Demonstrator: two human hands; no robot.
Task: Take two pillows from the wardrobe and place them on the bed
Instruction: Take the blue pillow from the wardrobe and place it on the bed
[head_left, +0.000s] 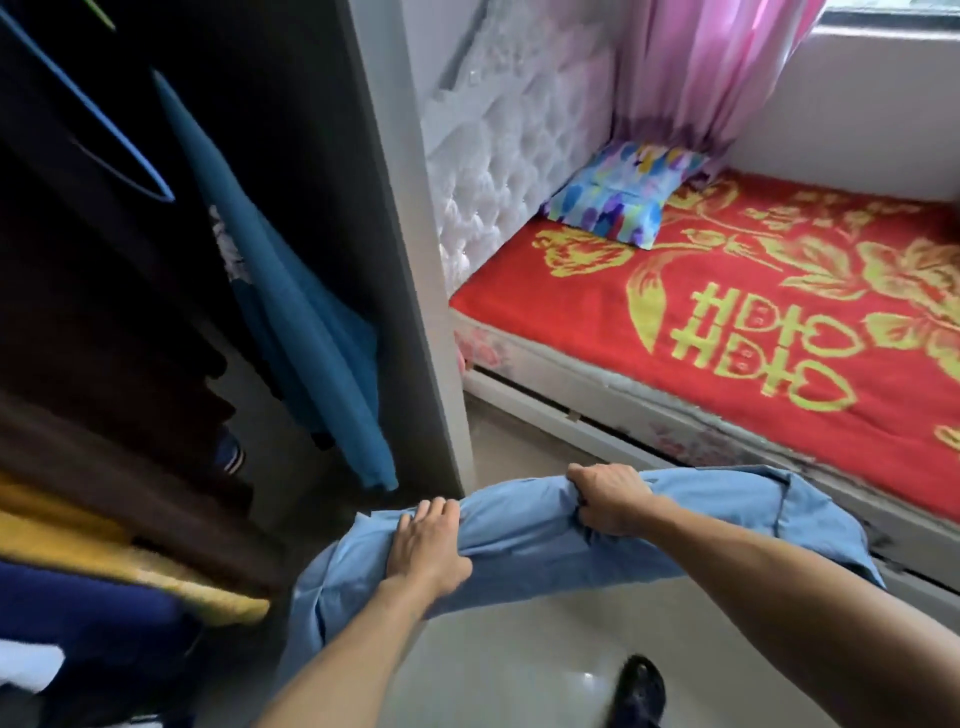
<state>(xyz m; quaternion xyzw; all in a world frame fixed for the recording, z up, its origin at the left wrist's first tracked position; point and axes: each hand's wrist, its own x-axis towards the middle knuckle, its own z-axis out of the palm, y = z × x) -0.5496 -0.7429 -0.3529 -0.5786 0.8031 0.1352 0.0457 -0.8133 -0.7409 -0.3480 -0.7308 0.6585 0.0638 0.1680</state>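
Observation:
A light blue pillow (524, 535) hangs in the air above the floor, between the open wardrobe (405, 260) and the bed (727, 322). My left hand (428, 545) grips its top edge near the left end. My right hand (610, 499) clutches the top edge further right. A colourful blue-patterned pillow (621, 195) lies on the bed's head end, against the white tufted headboard (498, 171). The bed has a red cover with yellow flowers.
The wardrobe at left holds hanging clothes, among them a teal garment (306, 322), and folded yellow and dark blue textiles (104, 582) at the bottom. A pink curtain (706, 73) hangs behind the bed. My dark shoe (639, 691) stands on the glossy floor.

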